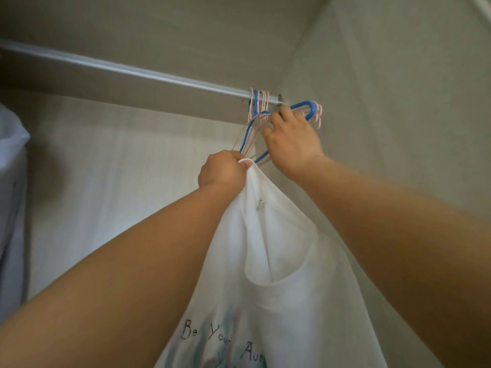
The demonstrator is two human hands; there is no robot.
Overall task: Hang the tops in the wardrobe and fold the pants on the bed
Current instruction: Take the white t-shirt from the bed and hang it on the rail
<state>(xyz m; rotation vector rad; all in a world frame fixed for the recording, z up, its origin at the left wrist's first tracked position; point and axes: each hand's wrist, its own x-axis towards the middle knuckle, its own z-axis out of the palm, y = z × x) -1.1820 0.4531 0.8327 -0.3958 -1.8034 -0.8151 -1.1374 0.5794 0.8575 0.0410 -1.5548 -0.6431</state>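
White top (268,261) hangs gripped by the raised left hand (222,171); right hand (292,144) curls its fingers (286,113) round a blue hanger (305,104).

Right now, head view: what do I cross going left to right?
Pale cloth at the left edge → left hand gripping the white T-shirt → hangers hooked on the rail → right hand holding them → wardrobe side wall.

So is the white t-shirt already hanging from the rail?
No, the left hand holds the white t-shirt bunched below the rail while the right hand grips the hangers.
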